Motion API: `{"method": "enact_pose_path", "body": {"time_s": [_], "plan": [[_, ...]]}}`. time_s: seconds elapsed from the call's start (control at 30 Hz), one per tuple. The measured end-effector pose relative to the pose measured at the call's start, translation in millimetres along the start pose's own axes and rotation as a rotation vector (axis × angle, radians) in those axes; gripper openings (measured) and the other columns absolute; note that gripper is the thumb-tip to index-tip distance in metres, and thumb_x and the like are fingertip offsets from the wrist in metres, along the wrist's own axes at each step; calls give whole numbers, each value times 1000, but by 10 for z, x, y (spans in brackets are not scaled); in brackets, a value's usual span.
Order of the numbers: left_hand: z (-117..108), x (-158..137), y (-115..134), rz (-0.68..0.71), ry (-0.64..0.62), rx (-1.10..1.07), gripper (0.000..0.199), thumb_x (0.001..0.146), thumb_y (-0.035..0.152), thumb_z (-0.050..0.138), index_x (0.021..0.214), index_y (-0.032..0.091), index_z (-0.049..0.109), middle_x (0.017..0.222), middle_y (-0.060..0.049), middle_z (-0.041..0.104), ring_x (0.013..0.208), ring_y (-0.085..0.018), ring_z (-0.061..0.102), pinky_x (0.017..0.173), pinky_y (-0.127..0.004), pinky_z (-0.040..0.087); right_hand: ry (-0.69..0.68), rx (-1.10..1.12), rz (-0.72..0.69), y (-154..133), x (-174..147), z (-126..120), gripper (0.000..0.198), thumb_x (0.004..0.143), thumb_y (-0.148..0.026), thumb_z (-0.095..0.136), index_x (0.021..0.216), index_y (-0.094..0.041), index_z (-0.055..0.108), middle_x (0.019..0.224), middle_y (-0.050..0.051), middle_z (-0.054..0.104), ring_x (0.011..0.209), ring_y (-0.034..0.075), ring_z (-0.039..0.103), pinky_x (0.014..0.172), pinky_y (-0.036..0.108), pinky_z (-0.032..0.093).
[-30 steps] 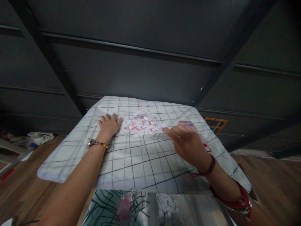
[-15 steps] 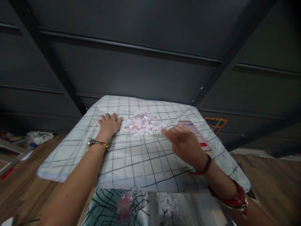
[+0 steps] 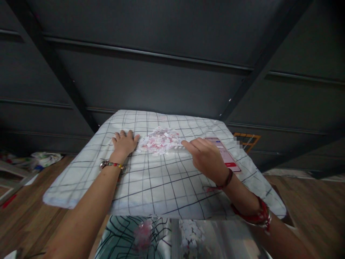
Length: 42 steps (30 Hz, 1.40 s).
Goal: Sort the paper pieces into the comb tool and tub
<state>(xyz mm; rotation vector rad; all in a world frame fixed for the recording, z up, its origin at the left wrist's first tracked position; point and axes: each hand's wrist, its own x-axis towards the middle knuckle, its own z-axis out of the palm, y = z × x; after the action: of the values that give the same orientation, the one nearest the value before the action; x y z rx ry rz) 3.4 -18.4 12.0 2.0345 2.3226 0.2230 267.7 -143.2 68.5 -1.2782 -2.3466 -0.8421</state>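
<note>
My left hand (image 3: 124, 144) lies flat with fingers spread on the checked cloth (image 3: 161, 180), just left of a heap of small white and pink paper scraps (image 3: 159, 140). At the heap's right side my right hand (image 3: 206, 156) is closed on a thin, pale strip (image 3: 176, 147) with whitish stripes. Its far end meets the lower right edge of the scraps; whether it is a fork or some other flat tool is too blurred to tell. Behind the right hand, partly covered by it, lies a phone (image 3: 229, 158) with a lit screen.
Dark metal panels (image 3: 161, 86) rise directly behind the table. Below its front edge are a clear plastic container (image 3: 215, 237) with white scraps in it and a pink bundle (image 3: 143, 235) on patterned green fabric. An orange frame (image 3: 252, 144) stands at the right.
My right hand has moved slightly left and up, and the pale strip in its fingers now shows plainly against the scraps. My left hand has stayed in place.
</note>
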Motion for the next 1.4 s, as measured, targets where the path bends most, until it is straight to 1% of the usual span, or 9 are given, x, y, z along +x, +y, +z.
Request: {"method": "enact_pose_path", "body": {"time_s": [0.23,0.47,0.53,0.7,0.87,1.0,1.13,1.27,1.4], "plan": [[16,25,-10,-6,-18,-31,64,96,52,25,144,15,44,154,-23,34,143,-45,25,111,-60,26,-34,46,-34,93,-96,-60,40,78,5,41,102,-16,65,71,2,61,68,18,49,62,32,34],[35,44,-17,-7,-28,-31,65,95,53,25,146,15,42,155,-23,32,144,-46,23,111,-61,25,92,106,-103,180,-289,-254,35,84,2,40,106,-15,61,72,1,60,68,16,48,61,30,37],[33,45,-14,-6,-25,-28,65,95,53,25,146,15,42,155,-23,32,144,-46,23,111,-62,25,95,116,-105,192,-261,-250,36,85,2,39,107,-16,61,72,1,61,68,16,48,62,30,38],[26,38,-12,-2,-15,-19,65,95,53,26,145,15,44,154,-24,34,143,-46,25,109,-62,28,9,164,-152,247,-172,-161,36,84,2,39,101,-19,64,73,0,63,68,16,49,66,31,38],[46,48,-22,8,-10,-11,66,94,53,24,144,15,45,154,-23,34,142,-46,26,108,-62,28,32,209,-185,367,-293,-180,37,86,2,39,102,-20,65,71,-1,63,66,15,50,66,31,38],[47,52,-19,5,-1,-12,66,94,54,24,143,15,46,153,-23,36,142,-46,27,107,-63,29,31,218,-200,446,-443,-312,35,87,2,41,102,-19,65,76,1,66,68,15,53,67,31,41],[30,46,-11,-1,-34,-12,67,94,54,23,145,16,43,155,-23,32,143,-46,24,108,-63,27,23,288,-207,426,-587,-504,30,89,0,42,99,-16,65,76,2,67,71,14,57,67,29,45],[16,59,-7,3,-43,0,67,94,55,24,145,16,42,155,-22,32,143,-45,24,109,-62,27,-19,364,-176,348,-768,-712,31,88,1,41,98,-16,65,78,3,68,73,14,60,70,30,50],[-2,47,4,-21,-26,-88,66,95,54,26,145,13,41,157,-23,27,145,-44,19,112,-63,22,-47,382,-121,314,-915,-850,32,87,1,42,98,-17,65,79,4,69,75,15,62,71,31,52]]}}
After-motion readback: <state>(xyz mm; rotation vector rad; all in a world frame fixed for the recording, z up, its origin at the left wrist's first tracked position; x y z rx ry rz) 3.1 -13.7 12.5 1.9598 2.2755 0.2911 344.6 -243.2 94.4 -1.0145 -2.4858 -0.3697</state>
